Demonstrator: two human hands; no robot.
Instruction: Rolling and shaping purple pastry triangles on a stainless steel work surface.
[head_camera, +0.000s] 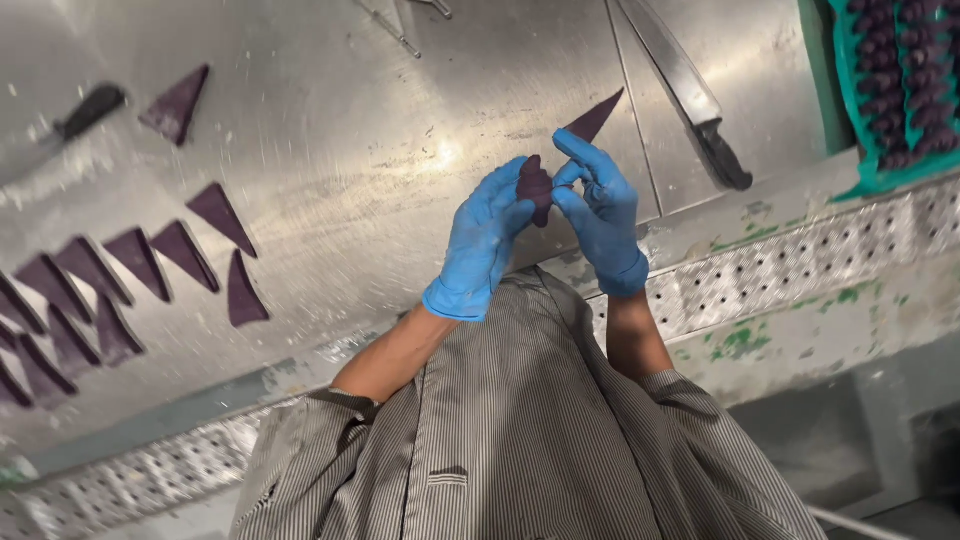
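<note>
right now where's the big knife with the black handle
In the head view the big knife lies on the steel table, upper right, between the gloved hands and the green tray of rolled purple pieces.

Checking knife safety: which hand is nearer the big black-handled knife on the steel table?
Right hand: the black-handled knife lies just beyond it, up and to the right. Left hand sits farther away.

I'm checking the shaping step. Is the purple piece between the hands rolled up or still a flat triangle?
Rolled up: the purple piece is a ridged, compact roll pinched between the left hand and right hand, unlike the flat triangles on the steel table.
</note>
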